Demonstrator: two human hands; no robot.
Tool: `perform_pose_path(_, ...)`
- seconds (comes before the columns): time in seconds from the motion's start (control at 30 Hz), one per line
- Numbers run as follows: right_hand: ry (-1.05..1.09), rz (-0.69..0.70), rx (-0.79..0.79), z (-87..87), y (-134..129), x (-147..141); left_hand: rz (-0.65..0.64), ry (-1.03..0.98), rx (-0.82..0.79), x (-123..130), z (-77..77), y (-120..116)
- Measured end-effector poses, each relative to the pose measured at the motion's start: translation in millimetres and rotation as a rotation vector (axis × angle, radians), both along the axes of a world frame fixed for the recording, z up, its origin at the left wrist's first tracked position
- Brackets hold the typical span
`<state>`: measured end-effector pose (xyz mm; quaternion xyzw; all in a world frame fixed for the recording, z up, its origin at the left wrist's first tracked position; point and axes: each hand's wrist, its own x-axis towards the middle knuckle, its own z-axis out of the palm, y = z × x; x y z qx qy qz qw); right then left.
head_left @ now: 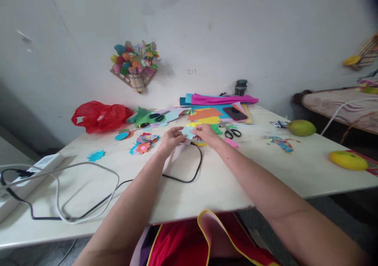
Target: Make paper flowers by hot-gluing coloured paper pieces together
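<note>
Both hands meet over the middle of the table around a pale blue paper flower (188, 132). My left hand (173, 139) pinches its left side, and my right hand (206, 135) pinches its right side. Just below the fingers ends a black cable (198, 171). To the left lies a pile of coloured paper flowers (143, 143), with a blue paper flower (96, 155) farther left. Right of my right hand are black-handled scissors (232, 132) and a pink paper scrap (231, 143). Yellow and green paper pieces lie partly hidden behind the hands.
Coloured sheets (205, 113) and a phone (235, 113) lie at the back. A red plastic bag (100, 116) sits back left; a white power strip (32, 179) with looping cables occupies the front left. A green mango (301, 128) and a yellow one (348, 160) rest at right.
</note>
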<state>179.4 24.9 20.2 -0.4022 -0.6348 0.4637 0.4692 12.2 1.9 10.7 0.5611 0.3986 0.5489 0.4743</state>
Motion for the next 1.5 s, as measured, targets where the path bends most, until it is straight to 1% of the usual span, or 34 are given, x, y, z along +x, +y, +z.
perform_pose_path(0.13,-0.005,0.041,0.016,1.0,-2.2,-1.1,-0.036,0.002,-0.082,-0.8,1.8,-2.6)
perform_pose_path(0.23,0.001,0.084,0.029,0.3,-2.7,-1.3,-0.075,0.021,-0.082,-4.3,2.2,-3.1)
perform_pose_path(0.43,0.078,0.093,0.025,3.5,-5.0,1.9,-0.203,0.033,-0.109,-8.4,3.4,-4.6)
perform_pose_path(0.57,0.046,0.103,-0.006,4.4,-6.4,1.4,-0.243,0.071,-0.132,-7.0,4.2,-6.2)
perform_pose_path(0.73,0.059,0.040,-0.029,0.5,-4.9,-3.0,-0.227,0.053,-0.164,-5.0,4.1,-6.1)
perform_pose_path(0.9,0.093,0.021,-0.012,0.1,-5.5,-4.5,-0.205,0.034,-0.177,-4.5,3.5,-4.9)
perform_pose_path(1.13,0.065,0.050,-0.036,4.1,-9.4,-5.1,-0.190,0.023,-0.186,-5.3,4.5,-5.6)
perform_pose_path(1.27,0.007,0.070,-0.018,5.7,-9.3,-3.5,-0.170,0.019,-0.143,-6.0,4.2,-5.5)
perform_pose_path(1.37,0.016,0.061,0.005,4.3,-7.7,-1.4,-0.143,0.009,-0.116,-6.0,4.0,-5.2)
perform_pose_path(1.5,0.059,0.043,-0.009,0.4,-3.8,0.1,-0.107,-0.050,-0.173,-5.3,6.9,-5.8)
